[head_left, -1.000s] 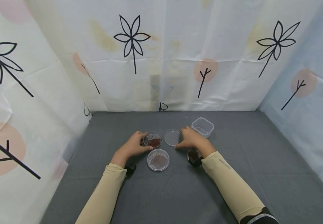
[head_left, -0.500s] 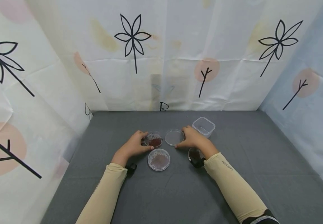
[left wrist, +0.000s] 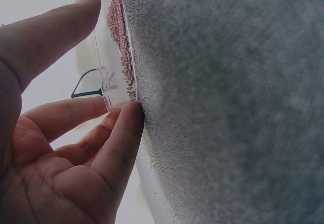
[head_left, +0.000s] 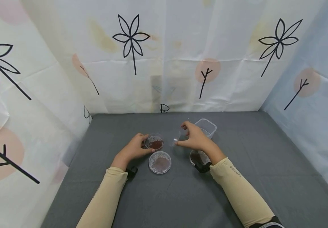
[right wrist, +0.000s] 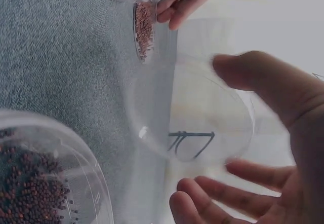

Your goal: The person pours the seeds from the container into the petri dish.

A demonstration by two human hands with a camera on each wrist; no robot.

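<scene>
My left hand (head_left: 133, 147) grips the rim of a petri dish (head_left: 156, 144) holding reddish-brown granules, thumb at the near side. Seen from the side in the left wrist view, the granules (left wrist: 121, 46) lie heaped against the dish's bottom. Between thumb and fingertips, my right hand (head_left: 195, 139) holds a clear petri dish lid (right wrist: 190, 112), tilted up on edge and blurred by motion. A covered petri dish (head_left: 160, 162) with pale brown contents sits in front of the left hand's dish. Beneath my right wrist stands another dish (head_left: 195, 156) with dark round seeds, partly hidden.
A clear plastic tub (head_left: 206, 126) stands behind the right hand, partly covered by it. The grey tabletop (head_left: 164, 199) runs back to a white patterned curtain (head_left: 181, 88), with more curtain at both sides.
My right hand has lifted the clear lid off the table and tilted it upright. The left hand still holds its dish in the same place.
</scene>
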